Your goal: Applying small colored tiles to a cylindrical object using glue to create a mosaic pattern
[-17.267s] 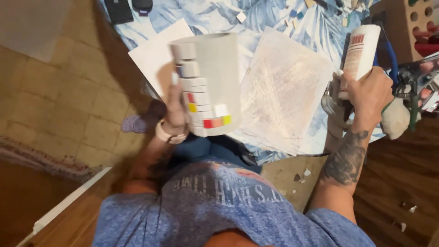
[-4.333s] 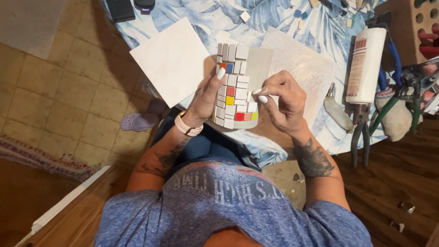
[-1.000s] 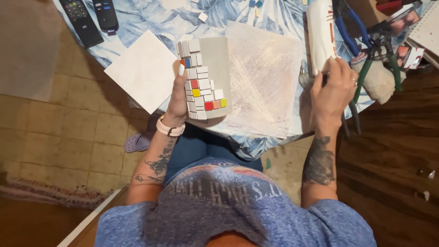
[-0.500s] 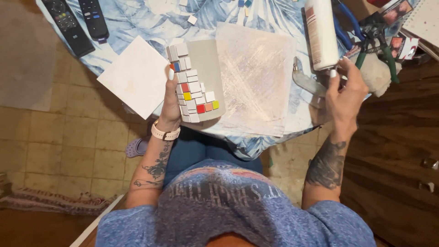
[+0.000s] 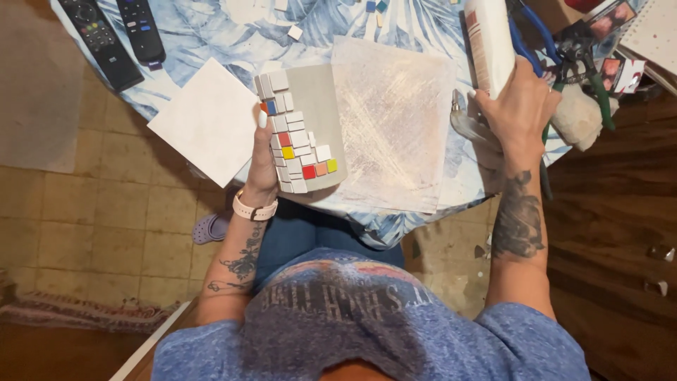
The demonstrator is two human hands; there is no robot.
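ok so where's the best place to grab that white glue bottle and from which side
Probably around the lower body of the white glue bottle, coming from its near end. It is a long, smooth cylinder lying on the table with its length running away from the person, so fingers can wrap it there. The right hand already rests at that end; the left hand holds the tiled grey container.

Table (image 5: pixel 211 35): ahead of the person, over the lap.
Cylinder (image 5: pixel 314 127): in left hand (image 5: pixel 262 166), above the near table edge.
Smeared sheet (image 5: pixel 395 134): just right of the cylinder, on the table.
Glue bottle (image 5: pixel 488 42): right of the sheet, in right hand (image 5: pixel 518 113).
Square tile (image 5: pixel 204 127): left of the cylinder.
Two remotes (image 5: pixel 116 35): far left.
Pliers (image 5: pixel 582 56): far right.
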